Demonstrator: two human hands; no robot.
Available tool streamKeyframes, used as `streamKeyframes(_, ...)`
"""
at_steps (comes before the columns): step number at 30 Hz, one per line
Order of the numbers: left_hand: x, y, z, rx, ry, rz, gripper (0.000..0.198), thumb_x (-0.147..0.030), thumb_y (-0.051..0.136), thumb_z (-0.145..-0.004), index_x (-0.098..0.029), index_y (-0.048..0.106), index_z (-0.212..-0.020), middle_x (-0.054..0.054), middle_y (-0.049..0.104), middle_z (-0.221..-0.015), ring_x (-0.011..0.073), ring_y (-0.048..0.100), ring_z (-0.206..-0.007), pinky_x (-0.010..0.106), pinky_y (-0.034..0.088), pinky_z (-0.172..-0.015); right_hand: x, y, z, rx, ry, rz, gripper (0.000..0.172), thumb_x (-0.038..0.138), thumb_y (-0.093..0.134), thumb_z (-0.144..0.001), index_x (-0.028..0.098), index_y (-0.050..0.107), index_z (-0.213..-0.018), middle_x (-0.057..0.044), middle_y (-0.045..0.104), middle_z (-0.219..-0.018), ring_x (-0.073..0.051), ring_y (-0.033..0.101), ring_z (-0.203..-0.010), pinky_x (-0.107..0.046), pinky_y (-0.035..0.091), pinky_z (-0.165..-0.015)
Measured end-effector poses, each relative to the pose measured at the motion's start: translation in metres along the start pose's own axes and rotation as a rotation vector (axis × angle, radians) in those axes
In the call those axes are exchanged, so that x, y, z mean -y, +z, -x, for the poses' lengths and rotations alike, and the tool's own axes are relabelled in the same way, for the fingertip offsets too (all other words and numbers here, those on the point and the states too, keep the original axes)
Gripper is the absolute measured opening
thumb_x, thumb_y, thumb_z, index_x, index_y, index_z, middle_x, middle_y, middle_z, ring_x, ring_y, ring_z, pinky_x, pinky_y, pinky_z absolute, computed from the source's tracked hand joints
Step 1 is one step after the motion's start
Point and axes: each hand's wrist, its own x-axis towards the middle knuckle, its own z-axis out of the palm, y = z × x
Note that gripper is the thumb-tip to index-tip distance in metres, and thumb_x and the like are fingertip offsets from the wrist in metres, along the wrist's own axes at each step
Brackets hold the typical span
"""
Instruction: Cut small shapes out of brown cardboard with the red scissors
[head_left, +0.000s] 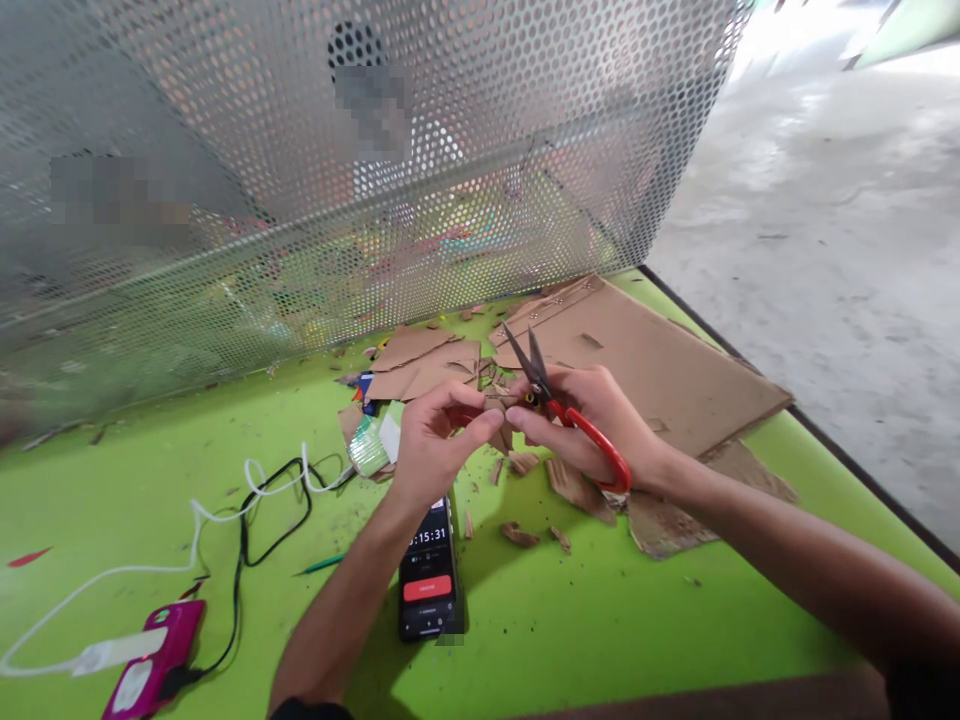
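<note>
My left hand [442, 440] is closed, pinching a small piece of brown cardboard [501, 418] between thumb and fingertips. My right hand [592, 420] is wrapped about scissors [600, 445] with red handles. Their metal blades point up and away, slightly parted, and are not on the cardboard. The right thumb and fingertips also meet at the right side of the small piece. Cardboard scraps [521, 535] lie on the green table below both hands. Under my left wrist rests a black phone [429, 560] with a running timer on its screen.
A large cardboard sheet [660, 370] lies at the right, with smaller cardboard pieces [420, 360] behind my hands. White and black cables [240, 520] run left to a magenta device [176, 625]. A perforated metal screen [480, 160] stands along the table's far side.
</note>
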Motion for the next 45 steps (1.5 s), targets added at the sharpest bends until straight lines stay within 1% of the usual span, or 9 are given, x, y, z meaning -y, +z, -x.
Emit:
streamKeyframes(5,-0.001,0.0,0.0,0.026,-0.055,0.004,0.025,-0.032,0.086,-0.079,-0.018,0.065,-0.078,0.0,0.069,-0.071,0.015,0.07,-0.061,0.028,0.062,-0.061,0.0,-0.002,0.0,0.024,0.015,-0.044,0.019,0.031,0.074,-0.089,0.013,0.073,-0.094,-0.002,0.073,-0.072,-0.013,0.064,-0.055,-0.024,0.049,-0.053)
streamKeyframes(9,-0.003,0.0,-0.001,0.02,-0.05,-0.022,0.024,-0.029,0.085,-0.077,-0.018,0.064,-0.075,-0.001,0.068,-0.067,0.014,0.069,-0.058,0.026,0.06,-0.058,0.001,-0.004,0.0,0.032,0.002,0.027,0.021,0.033,0.074,-0.092,0.012,0.074,-0.098,-0.002,0.073,-0.075,-0.013,0.063,-0.057,-0.024,0.049,-0.056)
streamKeyframes(12,-0.004,0.0,-0.003,-0.055,0.001,-0.042,0.021,-0.027,0.084,-0.075,-0.019,0.065,-0.074,-0.002,0.065,-0.065,0.0117,0.064,-0.055,0.024,0.057,-0.055,0.002,-0.004,-0.001,0.047,-0.016,0.069,0.023,0.035,0.067,-0.099,0.013,0.072,-0.099,-0.005,0.075,-0.084,-0.014,0.067,-0.064,-0.026,0.051,-0.062)
streamKeyframes(14,-0.005,0.0,-0.004,-0.118,0.058,-0.06,0.02,-0.027,0.084,-0.074,-0.019,0.065,-0.072,-0.002,0.065,-0.066,0.0106,0.063,-0.056,0.022,0.056,-0.054,0.003,-0.003,-0.002,0.062,-0.048,0.111,0.026,0.036,0.06,-0.104,0.014,0.069,-0.095,-0.005,0.073,-0.083,-0.015,0.067,-0.067,-0.026,0.05,-0.064)
streamKeyframes(21,-0.009,0.001,-0.007,-0.238,0.173,-0.118,0.019,-0.022,0.08,-0.072,-0.019,0.062,-0.068,-0.005,0.063,-0.058,0.0082,0.057,-0.049,0.018,0.05,-0.047,0.0,0.005,0.001,0.208,-0.136,0.274,0.031,0.038,0.042,-0.111,0.017,0.054,-0.092,-0.004,0.064,-0.082,-0.013,0.056,-0.062,-0.029,0.041,-0.062)
streamKeyframes(25,-0.011,0.003,-0.006,-0.236,0.158,-0.156,0.018,-0.022,0.08,-0.072,-0.019,0.062,-0.069,-0.004,0.064,-0.059,0.0078,0.058,-0.049,0.017,0.048,-0.046,0.001,0.007,0.003,0.295,-0.116,0.278,0.029,0.04,0.042,-0.112,0.018,0.051,-0.094,-0.002,0.061,-0.081,-0.013,0.051,-0.062,-0.029,0.039,-0.063)
streamKeyframes(30,-0.01,0.004,-0.003,-0.248,0.114,-0.188,0.018,-0.021,0.081,-0.071,-0.018,0.063,-0.07,-0.004,0.066,-0.064,0.0075,0.061,-0.053,0.016,0.051,-0.051,0.003,0.006,0.003,0.301,-0.111,0.287,0.03,0.041,0.043,-0.112,0.019,0.048,-0.092,0.0,0.057,-0.078,-0.012,0.046,-0.06,-0.029,0.035,-0.062)
streamKeyframes(39,-0.007,0.005,0.002,-0.227,0.022,-0.19,0.019,-0.026,0.081,-0.072,-0.018,0.063,-0.072,-0.001,0.068,-0.066,0.01,0.063,-0.056,0.019,0.052,-0.052,0.002,0.007,0.002,0.309,-0.079,0.337,0.031,0.042,0.042,-0.112,0.017,0.053,-0.098,-0.002,0.063,-0.079,-0.012,0.05,-0.059,-0.029,0.034,-0.06)
streamKeyframes(45,-0.006,0.005,0.002,-0.222,0.046,-0.19,0.018,-0.025,0.08,-0.073,-0.018,0.063,-0.072,-0.002,0.068,-0.066,0.0094,0.062,-0.054,0.018,0.051,-0.05,0.007,0.007,0.003,0.315,-0.06,0.359,0.032,0.041,0.041,-0.112,0.017,0.054,-0.096,-0.003,0.064,-0.078,-0.013,0.051,-0.057,-0.029,0.034,-0.059)
